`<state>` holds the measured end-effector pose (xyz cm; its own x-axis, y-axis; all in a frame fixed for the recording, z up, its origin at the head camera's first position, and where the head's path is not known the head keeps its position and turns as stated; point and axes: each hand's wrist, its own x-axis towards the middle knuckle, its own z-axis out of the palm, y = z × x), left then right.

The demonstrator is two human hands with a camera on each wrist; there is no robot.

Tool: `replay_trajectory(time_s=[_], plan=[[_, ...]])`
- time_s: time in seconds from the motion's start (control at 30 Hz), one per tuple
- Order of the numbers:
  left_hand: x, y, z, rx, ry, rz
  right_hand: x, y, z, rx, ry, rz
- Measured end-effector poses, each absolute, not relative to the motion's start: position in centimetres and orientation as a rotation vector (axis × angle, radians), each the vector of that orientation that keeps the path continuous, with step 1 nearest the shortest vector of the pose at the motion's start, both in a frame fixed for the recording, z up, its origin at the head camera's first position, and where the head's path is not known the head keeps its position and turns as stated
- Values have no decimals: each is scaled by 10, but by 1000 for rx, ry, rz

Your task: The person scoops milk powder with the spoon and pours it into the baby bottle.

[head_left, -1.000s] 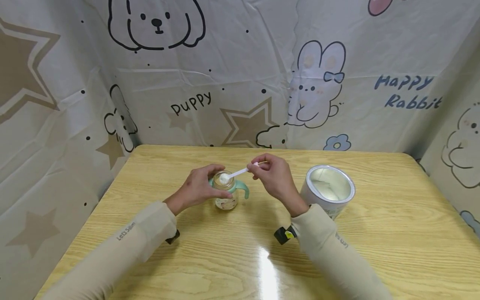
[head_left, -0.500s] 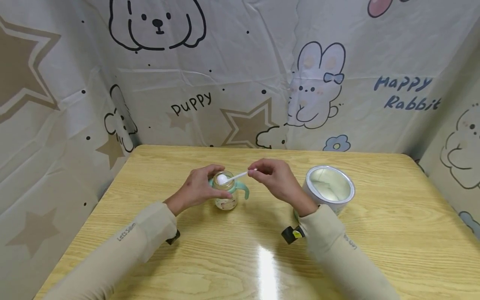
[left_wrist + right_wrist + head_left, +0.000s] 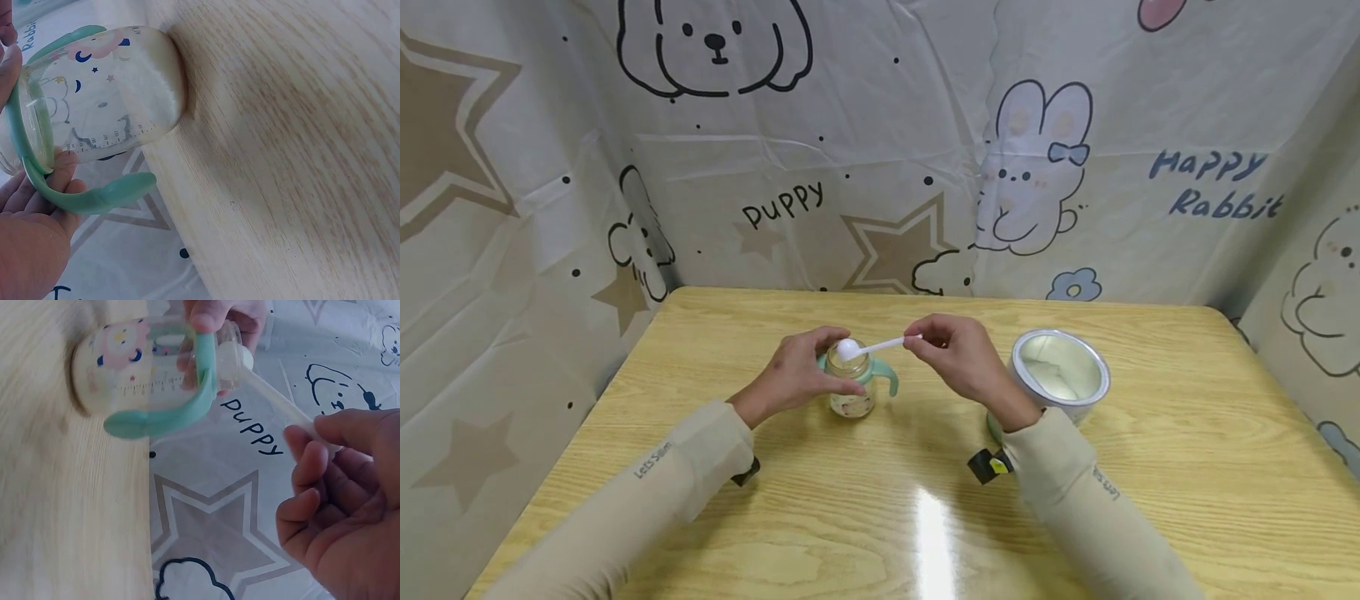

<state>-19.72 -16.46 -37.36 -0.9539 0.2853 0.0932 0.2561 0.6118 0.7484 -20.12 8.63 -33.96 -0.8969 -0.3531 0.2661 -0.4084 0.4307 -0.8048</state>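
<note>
A clear baby bottle point(image 3: 853, 406) with pale green handles point(image 3: 883, 372) stands uncapped on the table, whitish powder point(image 3: 167, 87) at its bottom. My left hand point(image 3: 793, 368) grips it around the neck, thumb on the near side and fingers on the far side. Between thumb and fingertips, my right hand point(image 3: 961, 357) pinches the handle of a white measuring scoop point(image 3: 883, 344). The scoop's bowl point(image 3: 245, 357) is at the bottle's mouth, rounded underside up. Its inside is hidden. Right of that hand is an open milk powder can point(image 3: 1103, 385), with pale powder point(image 3: 1060, 387) inside.
A green object point(image 3: 994, 427), mostly hidden by the right wrist, lies beside the can. The wooden table point(image 3: 820, 508) meets a printed cloth backdrop point(image 3: 865, 150) at its far and left sides.
The scoop, its powder showing one second ago, has been turned over at the bottle's mouth and then lifted slightly. My right hand has shifted a little right; the left hand stays on the bottle.
</note>
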Motion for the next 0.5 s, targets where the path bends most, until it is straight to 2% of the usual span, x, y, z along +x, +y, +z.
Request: replay_trajectory(time_s=[0.5], plan=[[-199,-164,-365,539,2754,1272,-203,95,-330,590,-2654,1584]])
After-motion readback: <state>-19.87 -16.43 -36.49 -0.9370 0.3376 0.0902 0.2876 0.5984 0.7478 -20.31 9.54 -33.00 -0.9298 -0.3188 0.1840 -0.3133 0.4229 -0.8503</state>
